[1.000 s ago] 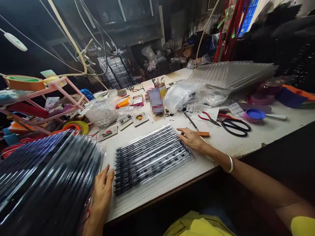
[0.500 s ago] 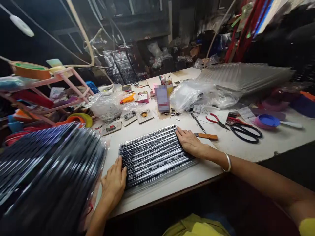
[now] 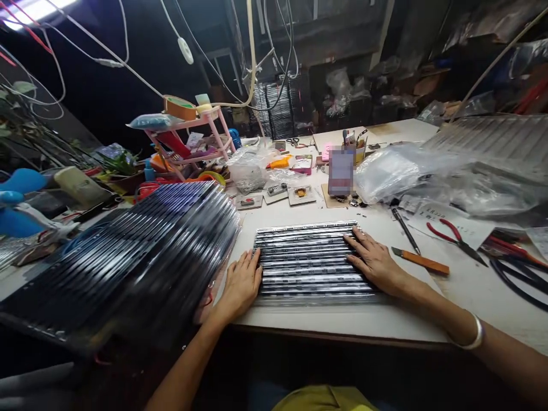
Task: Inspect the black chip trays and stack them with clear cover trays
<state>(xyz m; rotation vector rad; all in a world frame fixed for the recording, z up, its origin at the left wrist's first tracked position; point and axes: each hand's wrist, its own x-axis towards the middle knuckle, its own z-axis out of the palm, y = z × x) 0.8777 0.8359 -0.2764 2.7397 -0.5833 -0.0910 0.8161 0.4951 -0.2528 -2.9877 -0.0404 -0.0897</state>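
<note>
Far out to the left of my left hand [image 3: 240, 283] I see a big slanted stack of dark ribbed trays [image 3: 128, 257], its near edge just beside my wrist. My left hand rests with fingers together and extended, pressed flat against the left end of the ribbed tray [image 3: 308, 261] that lies on the white table [image 3: 342, 319]; it grips nothing. The tray sits directly between my two hands, near the table's front edge. My right hand [image 3: 374, 264] lies palm down on the tray's right end, fingers spread apart across the ridges, clamped on nothing. Just right of that hand lies an orange-handled knife [image 3: 422, 261], and beyond it red-handled pliers [image 3: 454, 233]. Past the tray, away from my hands, sit small boards [image 3: 278, 196] and crumpled clear bags [image 3: 394, 171].
</note>
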